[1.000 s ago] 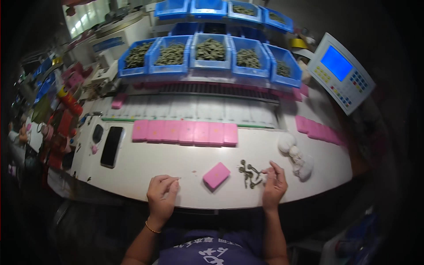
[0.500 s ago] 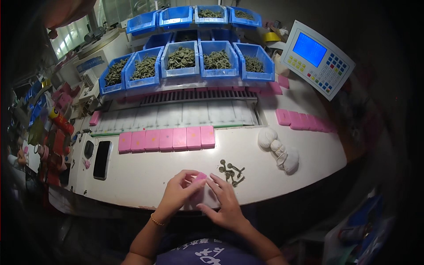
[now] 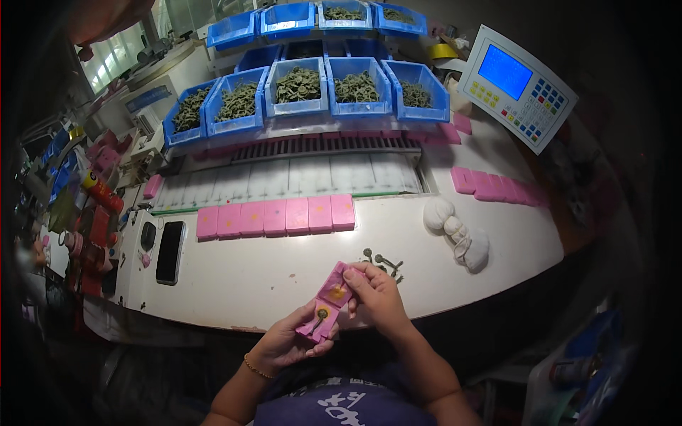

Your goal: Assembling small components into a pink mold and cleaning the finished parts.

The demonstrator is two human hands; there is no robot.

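A pink rubber mould (image 3: 331,292) is spread open between my hands above the table's front edge. My left hand (image 3: 285,339) grips its lower half. In that half lies a dark green wax-like piece (image 3: 322,313) with a round head and a thin stem. My right hand (image 3: 378,292) pinches the upper half, which is folded back and shows a yellowish hollow. Just beyond my right hand, a small pile of similar green pieces (image 3: 381,261) rests on the table, partly hidden by the hand.
A row of pink moulds (image 3: 275,216) stands along the glass-like panel (image 3: 284,177). Blue bins (image 3: 295,103) of green pieces rise behind. To the right are a tied white cloth bundle (image 3: 458,234), more pink moulds (image 3: 497,187) and a keypad panel (image 3: 517,89). A phone (image 3: 170,253) lies left.
The pink mould, mostly covered by my left hand before, is now opened out with the green piece showing. My right hand, earlier spread and free, has taken hold of its upper half.
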